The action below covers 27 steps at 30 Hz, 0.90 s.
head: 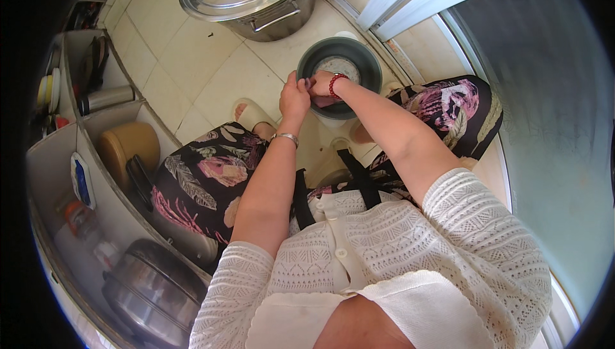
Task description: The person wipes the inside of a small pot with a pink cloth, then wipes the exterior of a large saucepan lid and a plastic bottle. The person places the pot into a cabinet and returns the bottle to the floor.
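Note:
A round grey-green basin (372, 84) sits on the floor before me, between my feet. My left hand (294, 98), with a metal bracelet at the wrist, is at the basin's left rim, fingers closed on a small purplish piece (308, 82). Fingertips of my right hand (323, 82) pinch the same piece from the other side; a red bead bracelet circles that wrist. Below the hands a pinkish-purple item (326, 101) shows inside the basin, partly covered by the right hand. What both pieces are I cannot tell. A pale, speckled round patch (338, 66) shows at the basin's bottom.
A large lidded metal pot (274, 24) with a side handle stands beyond the basin on the tiled floor (168, 65). Along my left runs a compartmented shelf (115, 226) holding cookware, including a steel pot (153, 296). At right are a white frame and a glass panel (543, 108).

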Each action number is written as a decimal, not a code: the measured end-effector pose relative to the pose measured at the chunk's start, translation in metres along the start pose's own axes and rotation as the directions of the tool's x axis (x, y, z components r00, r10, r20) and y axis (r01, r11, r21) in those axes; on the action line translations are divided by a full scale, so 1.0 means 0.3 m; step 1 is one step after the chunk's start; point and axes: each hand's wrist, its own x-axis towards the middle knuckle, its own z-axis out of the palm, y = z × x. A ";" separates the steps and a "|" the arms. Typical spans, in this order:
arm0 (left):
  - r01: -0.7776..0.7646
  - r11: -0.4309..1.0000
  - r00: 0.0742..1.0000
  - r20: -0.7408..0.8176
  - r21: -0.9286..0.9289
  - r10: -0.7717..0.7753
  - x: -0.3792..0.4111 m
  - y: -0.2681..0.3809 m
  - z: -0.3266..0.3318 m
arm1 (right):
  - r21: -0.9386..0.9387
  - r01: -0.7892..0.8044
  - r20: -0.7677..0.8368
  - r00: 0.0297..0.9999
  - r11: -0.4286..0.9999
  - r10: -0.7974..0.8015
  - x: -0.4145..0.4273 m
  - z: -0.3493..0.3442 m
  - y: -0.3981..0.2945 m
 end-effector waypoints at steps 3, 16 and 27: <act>-0.050 0.998 0.999 -0.023 -0.024 0.049 0.007 -0.016 0.005 | 0.101 -0.148 0.062 0.988 0.984 0.142 0.010 -0.004 0.000; -0.037 0.998 0.999 0.033 -0.054 0.039 0.039 -0.046 0.016 | 0.991 0.113 -0.131 0.838 0.066 0.530 0.036 -0.091 0.099; 0.108 0.984 0.988 0.124 -0.139 -0.091 0.068 -0.086 0.023 | 0.355 -0.005 -0.822 0.475 0.935 0.315 -0.055 0.013 0.097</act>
